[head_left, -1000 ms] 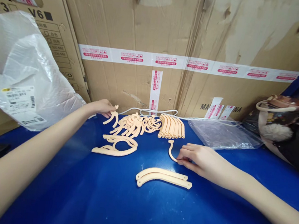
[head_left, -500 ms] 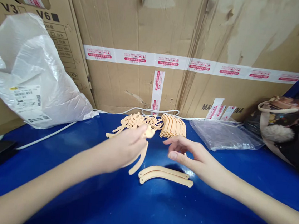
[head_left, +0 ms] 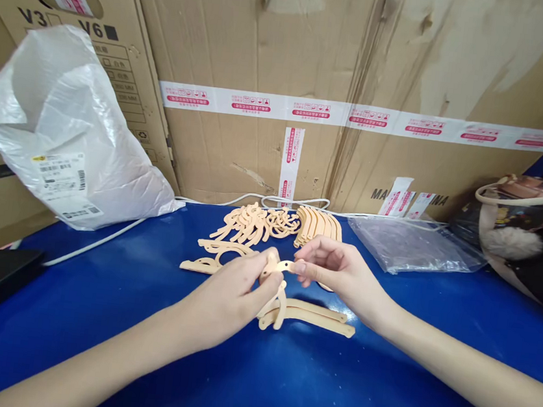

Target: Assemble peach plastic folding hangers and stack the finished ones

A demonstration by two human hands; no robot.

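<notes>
My left hand [head_left: 228, 300] is closed on a small beige plastic assembly, partly hidden by the fingers, with curved legs [head_left: 281, 309] hanging below. From its right side juts a short curved beige piece [head_left: 285, 266] with a dark hole, and my right hand [head_left: 346, 274] pinches the end of it. Both hands are joined through these parts above the blue table [head_left: 251, 384]. Under them lie two long curved beige strips [head_left: 320, 319] side by side. Flat beige parts [head_left: 200, 265] rest just beyond my left hand.
Behind the hands sit a pile of small curved beige parts [head_left: 245, 220] and a row of stacked long strips [head_left: 320, 225]. A clear plastic bag [head_left: 413, 249] and a dark handbag [head_left: 542, 241] lie right, a white bag [head_left: 73, 135] left. Cardboard [head_left: 269, 53] walls the back; a white cable runs along it.
My left hand has moved right with the assembly, over the long strips. My right hand, loosely curled before, now pinches the short curved piece. The view has shifted slightly.
</notes>
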